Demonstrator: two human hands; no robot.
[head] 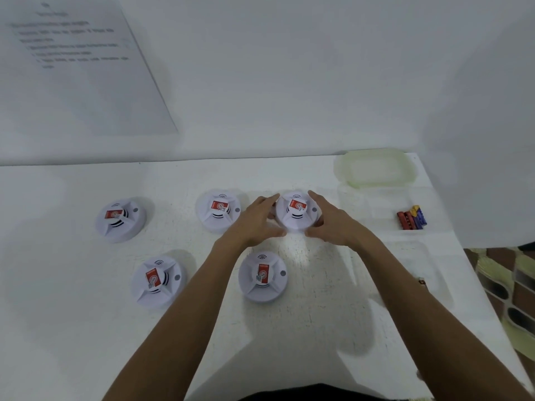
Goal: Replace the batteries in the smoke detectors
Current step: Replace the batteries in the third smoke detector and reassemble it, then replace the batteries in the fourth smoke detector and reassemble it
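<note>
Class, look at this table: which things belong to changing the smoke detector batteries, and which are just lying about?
Belongs to the job:
- far-right detector, gripped by the left hand and right hand
- four other detectors
- batteries

Just lying about:
- pale lid
- printed sheet, too blurred to read

Batteries [411, 217] right of detectors [217, 210]
</note>
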